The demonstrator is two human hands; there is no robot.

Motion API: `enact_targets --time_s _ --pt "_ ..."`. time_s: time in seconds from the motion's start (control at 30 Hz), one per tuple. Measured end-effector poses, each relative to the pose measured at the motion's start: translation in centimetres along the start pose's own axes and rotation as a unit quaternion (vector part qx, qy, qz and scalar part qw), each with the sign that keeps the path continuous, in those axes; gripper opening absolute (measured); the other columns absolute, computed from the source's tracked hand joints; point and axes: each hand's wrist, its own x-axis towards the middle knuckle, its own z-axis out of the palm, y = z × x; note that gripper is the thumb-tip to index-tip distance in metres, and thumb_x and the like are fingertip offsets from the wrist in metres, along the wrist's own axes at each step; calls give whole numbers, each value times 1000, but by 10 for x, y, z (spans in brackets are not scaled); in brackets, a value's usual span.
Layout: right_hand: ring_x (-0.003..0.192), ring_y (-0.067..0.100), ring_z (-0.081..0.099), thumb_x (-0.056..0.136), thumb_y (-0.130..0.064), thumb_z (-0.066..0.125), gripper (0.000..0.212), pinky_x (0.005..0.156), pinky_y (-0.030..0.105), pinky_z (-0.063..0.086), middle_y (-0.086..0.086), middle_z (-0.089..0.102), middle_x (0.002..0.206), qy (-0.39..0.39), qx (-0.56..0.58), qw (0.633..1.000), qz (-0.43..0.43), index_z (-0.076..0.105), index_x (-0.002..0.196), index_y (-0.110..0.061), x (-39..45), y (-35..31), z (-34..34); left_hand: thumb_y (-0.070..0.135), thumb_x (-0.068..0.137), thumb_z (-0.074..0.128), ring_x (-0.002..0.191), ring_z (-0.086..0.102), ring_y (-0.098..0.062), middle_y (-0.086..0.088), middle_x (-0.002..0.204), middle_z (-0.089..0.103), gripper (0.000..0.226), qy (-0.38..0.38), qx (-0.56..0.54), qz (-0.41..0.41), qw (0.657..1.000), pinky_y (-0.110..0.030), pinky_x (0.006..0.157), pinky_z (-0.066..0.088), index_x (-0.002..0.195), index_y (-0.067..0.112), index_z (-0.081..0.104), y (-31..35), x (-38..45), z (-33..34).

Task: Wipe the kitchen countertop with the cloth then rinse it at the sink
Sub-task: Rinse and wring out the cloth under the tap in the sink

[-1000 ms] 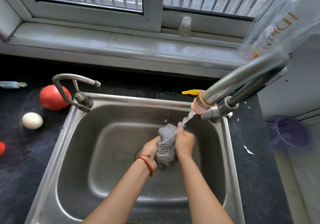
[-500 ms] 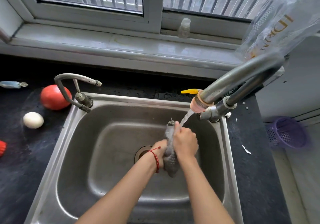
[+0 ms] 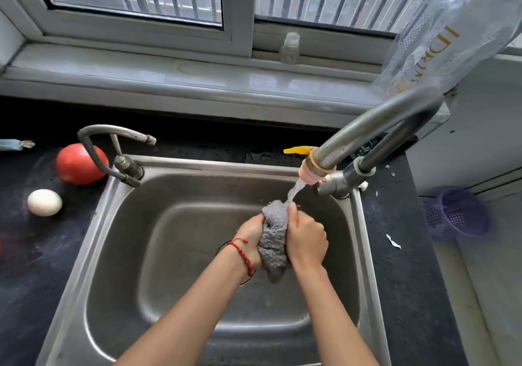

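Note:
A wet grey cloth is bunched between both hands over the steel sink. My left hand, with a red string bracelet at the wrist, grips its left side. My right hand grips its right side, thumb up along the top. Water runs from the big curved tap through a pink nozzle onto the cloth's top edge. The dark countertop surrounds the sink.
A second, smaller tap stands at the sink's back left corner. A red tomato and a white egg lie on the counter to the left. A purple basket sits right, a plastic bag hangs above.
The hands have kept rubbing and squeezing the cloth under the stream: it was spread wider, then pressed thin between the hands, and now it bulges out again between them.

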Motion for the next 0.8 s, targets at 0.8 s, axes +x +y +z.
enact_targets --time_s 0.8 --pt "81 31 63 87 -23 58 23 69 27 37 14 72 79 179 156 969 -68 64 103 -7 49 -17 -62 47 71 64 59 62 -19 -4 74 65 38 86 -78 43 992 -23 51 47 81 10 65 13 -12 -13"
